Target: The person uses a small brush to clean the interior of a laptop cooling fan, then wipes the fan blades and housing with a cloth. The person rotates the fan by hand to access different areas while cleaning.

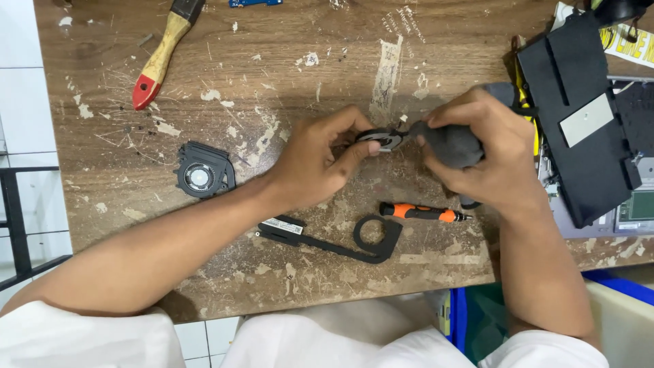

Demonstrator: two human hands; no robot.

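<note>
Over the middle of a worn wooden table (272, 61), my left hand (317, 160) pinches a small flat black part (381, 138) with a pale metal face. My right hand (487, 153) grips a dark grey rubber bulb blower (449, 144) whose tip points at that part. Just below the hands lies an orange and black screwdriver (422, 212). A flat black heat-pipe piece with a ring end (340, 242) rests near the front edge. A round black cooling fan (202, 172) sits to the left.
A brush with a yellow and red handle (160, 58) lies at the back left. An opened laptop with a black battery pack (579, 116) fills the right edge. A blue bin (470, 317) stands below the table. White tiled floor shows at left.
</note>
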